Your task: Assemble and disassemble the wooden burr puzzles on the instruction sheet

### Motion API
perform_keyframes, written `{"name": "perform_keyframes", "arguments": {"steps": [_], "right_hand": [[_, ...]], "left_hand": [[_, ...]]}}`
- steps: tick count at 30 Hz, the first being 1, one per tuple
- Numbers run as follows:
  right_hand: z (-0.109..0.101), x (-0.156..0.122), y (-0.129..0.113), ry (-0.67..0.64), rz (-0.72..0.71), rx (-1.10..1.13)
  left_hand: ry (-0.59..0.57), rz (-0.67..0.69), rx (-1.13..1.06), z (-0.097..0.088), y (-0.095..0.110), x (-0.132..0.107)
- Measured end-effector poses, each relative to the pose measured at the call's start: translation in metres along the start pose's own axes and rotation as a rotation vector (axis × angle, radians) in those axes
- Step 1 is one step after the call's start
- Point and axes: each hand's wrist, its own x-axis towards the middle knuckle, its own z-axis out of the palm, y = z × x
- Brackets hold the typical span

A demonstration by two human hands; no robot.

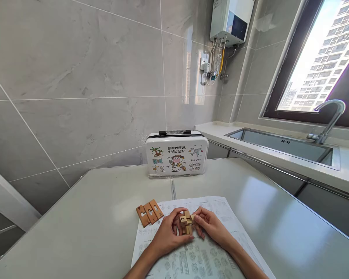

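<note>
Between both hands, above a printed sheet [215, 211], is a small wooden interlocking puzzle [187, 229] made of light notched blocks. My left hand [171, 234] wraps its fingers and thumb round the puzzle's left side and underside. At its right side, my right hand [211, 224] pinches a block between thumb and index finger. One block end bears a dark mark like a digit. Three flat reddish-brown wooden pieces [150, 212] with cut-out slots and marks lie side by side to the left, partly over the paper. The fingers hide parts of the puzzle.
A white case [177, 155] with cartoon prints and a black handle stands at the table's [119, 193] far edge, against the tiled wall. To the right runs a counter with a sink [282, 141] and a faucet [333, 120]. A water heater [231, 19] hangs above.
</note>
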Motion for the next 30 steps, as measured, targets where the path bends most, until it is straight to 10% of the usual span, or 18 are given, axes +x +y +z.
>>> {"name": "perform_keyframes", "arguments": {"steps": [16, 30], "right_hand": [[0.003, 0.001, 0.007, 0.112, 0.043, -0.123], [0.005, -0.006, -0.011, 0.15, -0.095, -0.567]], "left_hand": [[-0.021, 0.023, 0.056, 0.004, 0.01, -0.006], [0.313, -0.141, -0.375, 0.001, -0.004, 0.01]]}}
